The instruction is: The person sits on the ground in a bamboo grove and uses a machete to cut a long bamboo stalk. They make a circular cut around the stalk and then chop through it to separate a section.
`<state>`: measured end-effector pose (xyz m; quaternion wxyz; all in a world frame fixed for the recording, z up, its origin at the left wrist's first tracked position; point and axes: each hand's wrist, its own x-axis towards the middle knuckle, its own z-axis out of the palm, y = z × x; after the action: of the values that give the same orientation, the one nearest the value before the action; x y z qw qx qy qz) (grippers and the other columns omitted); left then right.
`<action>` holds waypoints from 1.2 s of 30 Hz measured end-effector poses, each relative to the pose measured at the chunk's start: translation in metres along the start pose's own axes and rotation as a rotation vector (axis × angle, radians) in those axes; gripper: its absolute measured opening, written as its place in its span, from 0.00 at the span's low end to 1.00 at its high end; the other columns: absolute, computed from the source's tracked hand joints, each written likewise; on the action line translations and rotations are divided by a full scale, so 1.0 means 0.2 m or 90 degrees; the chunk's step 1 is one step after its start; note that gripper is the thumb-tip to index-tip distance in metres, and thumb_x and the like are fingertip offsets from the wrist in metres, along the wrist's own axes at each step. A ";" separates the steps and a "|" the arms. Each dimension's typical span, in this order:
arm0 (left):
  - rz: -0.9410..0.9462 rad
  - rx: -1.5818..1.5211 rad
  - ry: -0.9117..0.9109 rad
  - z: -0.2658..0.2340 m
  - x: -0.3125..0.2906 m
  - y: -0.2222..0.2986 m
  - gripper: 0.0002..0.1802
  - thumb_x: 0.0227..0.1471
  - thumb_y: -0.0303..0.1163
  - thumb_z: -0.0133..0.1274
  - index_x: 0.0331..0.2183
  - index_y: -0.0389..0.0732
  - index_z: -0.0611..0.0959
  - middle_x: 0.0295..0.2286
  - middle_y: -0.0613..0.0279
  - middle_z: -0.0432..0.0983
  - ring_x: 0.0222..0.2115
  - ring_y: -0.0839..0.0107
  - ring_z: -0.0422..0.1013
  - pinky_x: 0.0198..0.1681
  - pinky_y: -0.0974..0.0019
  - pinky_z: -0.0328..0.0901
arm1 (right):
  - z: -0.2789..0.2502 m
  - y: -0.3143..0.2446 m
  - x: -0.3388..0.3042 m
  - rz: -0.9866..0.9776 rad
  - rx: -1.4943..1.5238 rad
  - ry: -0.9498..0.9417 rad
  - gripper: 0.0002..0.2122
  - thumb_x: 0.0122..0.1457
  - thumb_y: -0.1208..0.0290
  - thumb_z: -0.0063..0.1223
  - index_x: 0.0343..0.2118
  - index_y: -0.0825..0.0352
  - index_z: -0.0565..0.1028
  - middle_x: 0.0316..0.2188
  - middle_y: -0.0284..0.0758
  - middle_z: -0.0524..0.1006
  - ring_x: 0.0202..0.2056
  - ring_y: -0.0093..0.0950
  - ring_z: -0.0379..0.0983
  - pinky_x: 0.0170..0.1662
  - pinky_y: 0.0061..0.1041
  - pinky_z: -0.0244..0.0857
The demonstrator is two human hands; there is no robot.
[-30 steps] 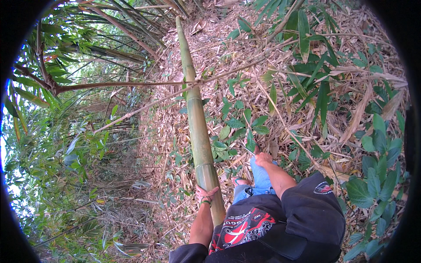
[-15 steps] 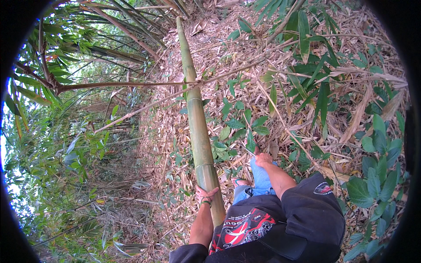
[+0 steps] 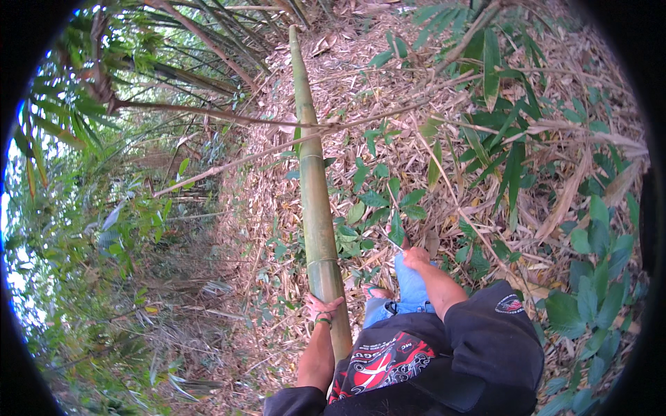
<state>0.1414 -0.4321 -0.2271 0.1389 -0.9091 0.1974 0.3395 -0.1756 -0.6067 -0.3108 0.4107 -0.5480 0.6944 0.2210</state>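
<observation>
A long, thick green bamboo pole (image 3: 318, 208) runs from beside my body toward the far ground, narrowing at its far end. My left hand (image 3: 324, 306) is closed around its near part, thumb across the top and a green band on the wrist. The pole's near end passes beside my dark shirt. My right hand (image 3: 416, 258) is closed in front of my jeans, apart from the pole. A thin, shiny blade (image 3: 393, 242) sticks out from it, seemingly a knife; its handle is hidden in the fist.
Thin bare branches (image 3: 277, 148) cross above the pole. Dry bamboo leaves (image 3: 444, 201) cover the ground, with leafy green plants (image 3: 590, 291) to the right. Bamboo stems (image 3: 208, 41) and dense foliage stand at the left and far left.
The view has shifted slightly, with the overhead branch now lower toward the pole's side. Both hands keep their places and hold.
</observation>
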 end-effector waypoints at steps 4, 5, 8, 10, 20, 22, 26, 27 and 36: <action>-0.017 -0.008 0.010 -0.01 0.00 0.01 0.82 0.17 0.66 0.73 0.68 0.49 0.47 0.62 0.41 0.55 0.61 0.46 0.60 0.62 0.45 0.57 | 0.03 -0.01 0.02 0.005 -0.021 0.006 0.20 0.54 0.54 0.55 0.43 0.65 0.82 0.46 0.45 0.80 0.50 0.40 0.77 0.52 0.38 0.71; -0.023 -0.013 0.008 -0.02 -0.01 0.01 0.81 0.17 0.66 0.73 0.68 0.49 0.48 0.63 0.41 0.55 0.60 0.47 0.60 0.62 0.44 0.56 | 0.03 -0.01 0.02 0.000 -0.034 0.004 0.21 0.55 0.53 0.54 0.43 0.65 0.81 0.46 0.46 0.80 0.50 0.40 0.77 0.52 0.38 0.71; -0.026 -0.027 0.001 -0.01 0.01 -0.01 0.80 0.18 0.66 0.73 0.67 0.48 0.48 0.63 0.43 0.53 0.61 0.46 0.58 0.62 0.42 0.55 | -0.01 -0.06 -0.02 -0.010 -0.084 -0.017 0.22 0.57 0.51 0.51 0.44 0.65 0.81 0.47 0.46 0.79 0.50 0.41 0.76 0.53 0.38 0.70; -0.025 -0.012 0.001 -0.02 0.00 0.00 0.80 0.19 0.66 0.73 0.67 0.48 0.47 0.64 0.43 0.51 0.61 0.45 0.58 0.62 0.41 0.55 | -0.03 -0.08 -0.05 -0.011 -0.108 -0.027 0.22 0.58 0.51 0.51 0.45 0.65 0.81 0.48 0.46 0.79 0.51 0.41 0.76 0.54 0.38 0.70; -0.019 -0.010 0.007 -0.03 -0.01 -0.02 0.81 0.19 0.66 0.72 0.67 0.47 0.46 0.61 0.46 0.58 0.61 0.47 0.58 0.64 0.40 0.49 | -0.07 -0.15 -0.18 -0.043 -0.207 -0.035 0.23 0.53 0.53 0.54 0.46 0.64 0.80 0.50 0.45 0.78 0.52 0.40 0.75 0.56 0.35 0.68; -0.021 -0.019 0.034 0.00 0.00 -0.04 0.79 0.20 0.66 0.72 0.67 0.51 0.46 0.60 0.48 0.58 0.60 0.46 0.60 0.66 0.36 0.43 | -0.08 -0.19 -0.22 -0.068 -0.244 -0.040 0.23 0.53 0.52 0.54 0.46 0.64 0.81 0.49 0.44 0.78 0.52 0.39 0.75 0.56 0.35 0.68; -0.035 0.004 0.017 -0.05 -0.04 0.00 0.78 0.21 0.65 0.72 0.67 0.51 0.46 0.60 0.49 0.58 0.60 0.48 0.61 0.65 0.32 0.41 | -0.06 -0.19 -0.23 -0.084 -0.263 -0.032 0.23 0.53 0.51 0.54 0.45 0.63 0.81 0.49 0.43 0.79 0.52 0.39 0.75 0.55 0.36 0.69; -0.032 0.003 0.017 -0.05 -0.04 0.00 0.78 0.21 0.65 0.72 0.67 0.51 0.47 0.60 0.49 0.58 0.60 0.48 0.61 0.65 0.32 0.40 | -0.05 -0.19 -0.24 -0.079 -0.268 -0.024 0.22 0.53 0.52 0.54 0.46 0.61 0.81 0.48 0.41 0.79 0.51 0.38 0.76 0.54 0.35 0.70; -0.028 0.021 0.009 -0.07 -0.05 -0.01 0.78 0.21 0.68 0.71 0.67 0.50 0.48 0.60 0.50 0.59 0.58 0.47 0.62 0.63 0.33 0.46 | -0.02 -0.15 -0.20 -0.085 -0.282 -0.012 0.20 0.51 0.54 0.55 0.42 0.60 0.82 0.45 0.40 0.81 0.50 0.36 0.77 0.52 0.34 0.71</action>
<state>0.1432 -0.4337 -0.2106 0.1599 -0.9132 0.1843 0.3263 -0.1455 -0.5957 -0.2718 0.3003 -0.6674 0.5872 0.3458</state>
